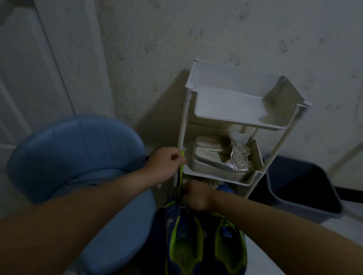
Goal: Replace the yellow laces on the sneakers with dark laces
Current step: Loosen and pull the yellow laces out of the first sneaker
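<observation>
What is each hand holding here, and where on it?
Left hand pinches the yellow lace near its upper end. Right hand grips the blue sneaker at its far, laced end.

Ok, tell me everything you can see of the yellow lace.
The yellow lace is a thin, neon yellow-green cord, seemingly fabric. It runs taut, almost straight up from the blue sneakers to the left hand, which pinches it near its upper end; a short tip sticks out above the fingers. The right hand, gripping the shoe, hides its lower end.
</observation>
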Tool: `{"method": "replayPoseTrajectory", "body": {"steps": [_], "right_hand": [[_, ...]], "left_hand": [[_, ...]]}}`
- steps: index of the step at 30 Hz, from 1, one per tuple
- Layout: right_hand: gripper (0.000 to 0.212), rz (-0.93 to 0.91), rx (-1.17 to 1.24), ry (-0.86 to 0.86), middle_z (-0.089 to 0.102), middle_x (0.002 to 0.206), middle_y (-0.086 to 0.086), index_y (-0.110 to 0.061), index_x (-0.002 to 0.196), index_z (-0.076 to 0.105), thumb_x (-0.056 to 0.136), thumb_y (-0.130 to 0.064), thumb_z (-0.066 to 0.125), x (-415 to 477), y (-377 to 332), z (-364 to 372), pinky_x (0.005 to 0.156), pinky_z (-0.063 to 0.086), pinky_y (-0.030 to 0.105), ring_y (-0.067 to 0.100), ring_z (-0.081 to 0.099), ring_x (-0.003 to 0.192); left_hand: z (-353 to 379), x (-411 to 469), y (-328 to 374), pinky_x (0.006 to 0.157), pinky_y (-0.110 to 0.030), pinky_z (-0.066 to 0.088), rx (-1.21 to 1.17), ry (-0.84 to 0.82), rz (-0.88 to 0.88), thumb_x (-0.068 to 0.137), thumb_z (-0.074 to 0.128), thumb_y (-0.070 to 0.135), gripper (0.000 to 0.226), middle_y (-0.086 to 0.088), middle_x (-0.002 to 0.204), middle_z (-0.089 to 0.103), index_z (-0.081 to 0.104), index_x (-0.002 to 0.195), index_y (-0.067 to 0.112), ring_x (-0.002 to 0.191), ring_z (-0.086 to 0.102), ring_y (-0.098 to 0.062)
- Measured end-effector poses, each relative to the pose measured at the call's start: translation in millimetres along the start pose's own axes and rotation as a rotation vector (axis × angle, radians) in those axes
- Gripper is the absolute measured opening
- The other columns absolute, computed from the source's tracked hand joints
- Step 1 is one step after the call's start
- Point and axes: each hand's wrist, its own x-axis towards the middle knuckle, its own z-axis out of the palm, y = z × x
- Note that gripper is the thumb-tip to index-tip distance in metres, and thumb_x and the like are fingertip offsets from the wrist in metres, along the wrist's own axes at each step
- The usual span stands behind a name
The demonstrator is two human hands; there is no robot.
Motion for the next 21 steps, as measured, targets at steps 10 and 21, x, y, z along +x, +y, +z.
{"method": "replayPoseTrajectory", "body": {"steps": [10, 21], "right_hand": [[0.029, 0.028, -0.085, 0.115, 0.067, 0.088, 0.007, -0.006, 0.112, 0.067, 0.098, -0.027, 0.053, 3.8, 9.2, -2.5, 0.065, 0.049, 0.024, 0.014, 0.059, 0.068], [0.021, 0.019, -0.086, 0.265, 0.068, 0.102, 0.008, -0.014, 0.1, 0.071, 0.098, -0.028, 0.055, 0.7, 19.5, -18.5, 0.077, 0.049, 0.029, 0.022, 0.064, 0.094]], "left_hand": [[-16.8, 6.2, 11.3, 0.056, -0.019, 0.026, 0.069, 0.399, 0.124, 0.093, 0.059, 0.02, 0.035, 0.004, 0.078, 0.041, 0.042, 0.062, 0.016, 0.07, 0.043, -0.015], [-14.9, 7.1, -3.7, 0.084, -0.028, 0.036, 0.278, 0.223, 0.098, 0.094, 0.053, 0.023, 0.027, 0.002, 0.1, 0.045, 0.055, 0.071, 0.011, 0.097, 0.042, -0.016]]}}
